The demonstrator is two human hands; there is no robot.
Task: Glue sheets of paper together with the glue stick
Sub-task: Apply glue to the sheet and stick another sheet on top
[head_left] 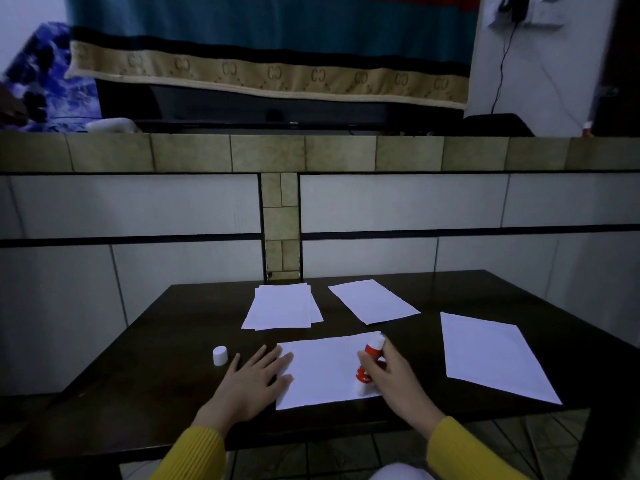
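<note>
A white sheet of paper (325, 370) lies near the front of the dark table (166, 368). My left hand (251, 382) lies flat, fingers spread, on the sheet's left edge. My right hand (391, 374) grips a red and white glue stick (370, 355) over the sheet's right side, its far end near the top right corner. The stick's white cap (220, 355) stands on the table to the left of my left hand.
A small stack of white sheets (282, 306) lies at the back of the table. A single sheet (373, 301) lies to its right, and a larger sheet (491, 355) lies at the far right. A tiled wall rises behind the table.
</note>
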